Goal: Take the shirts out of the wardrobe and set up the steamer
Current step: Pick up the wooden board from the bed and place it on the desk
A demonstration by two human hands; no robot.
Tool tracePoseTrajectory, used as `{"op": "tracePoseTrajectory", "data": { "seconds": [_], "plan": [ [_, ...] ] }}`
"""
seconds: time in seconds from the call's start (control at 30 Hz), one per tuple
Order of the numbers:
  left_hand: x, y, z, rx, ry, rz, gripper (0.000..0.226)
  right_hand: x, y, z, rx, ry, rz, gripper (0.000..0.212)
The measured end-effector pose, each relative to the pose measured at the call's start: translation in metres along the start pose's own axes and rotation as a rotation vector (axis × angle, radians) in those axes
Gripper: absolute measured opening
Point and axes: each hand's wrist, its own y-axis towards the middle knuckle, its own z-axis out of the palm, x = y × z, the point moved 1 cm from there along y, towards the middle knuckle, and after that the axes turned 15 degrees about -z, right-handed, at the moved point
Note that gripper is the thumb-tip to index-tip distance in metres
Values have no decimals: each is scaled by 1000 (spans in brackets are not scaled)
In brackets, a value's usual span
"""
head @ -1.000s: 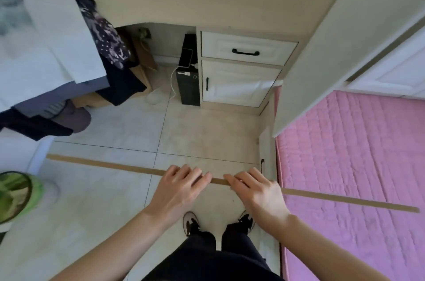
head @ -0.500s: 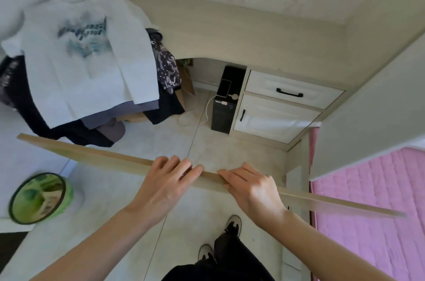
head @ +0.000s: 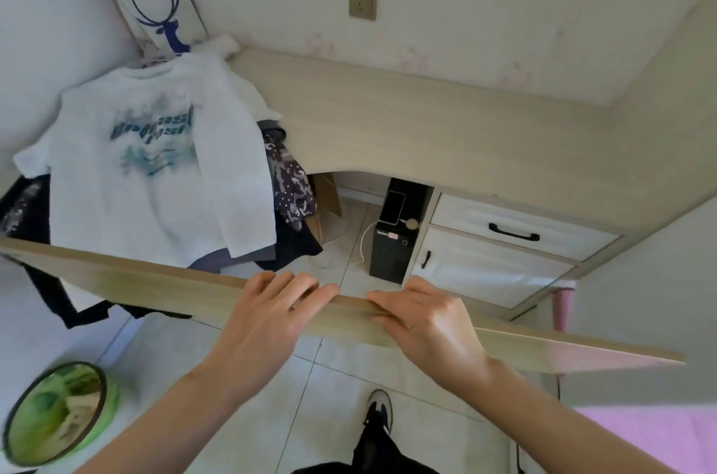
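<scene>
Two hands hold one long wooden board (head: 128,275) by its upper edge: the left hand (head: 267,314) and right hand (head: 426,322) sit close together near its middle, each grip curled over the edge. One white printed shirt (head: 147,171) hangs at upper left over several darker garments (head: 291,186). Behind lie one desk (head: 407,124) with one drawer (head: 516,233), one cabinet door (head: 477,268), one computer tower (head: 395,244) carrying one phone (head: 392,207), and one wall socket (head: 362,0). One green bin (head: 58,411) stands lower left.

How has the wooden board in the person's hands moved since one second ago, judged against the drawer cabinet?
Yes. The wooden board, gripped by the left hand and right hand, has risen: its edge now overlaps the foot of the drawer cabinet.
</scene>
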Motion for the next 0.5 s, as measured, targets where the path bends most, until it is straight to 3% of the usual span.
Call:
{"op": "tracePoseTrajectory", "data": {
  "seconds": [0.2,0.37,0.5],
  "plan": [
    [11,73,5,-46,2,16,71,-55,49,-10,30,58,68,24],
    [25,127,14,-75,-39,48,32,-93,86,-20,35,-15,91,27],
    [33,172,20,-58,-90,63,24,-125,113,-23,58,-86,89,25]
  ]
}}
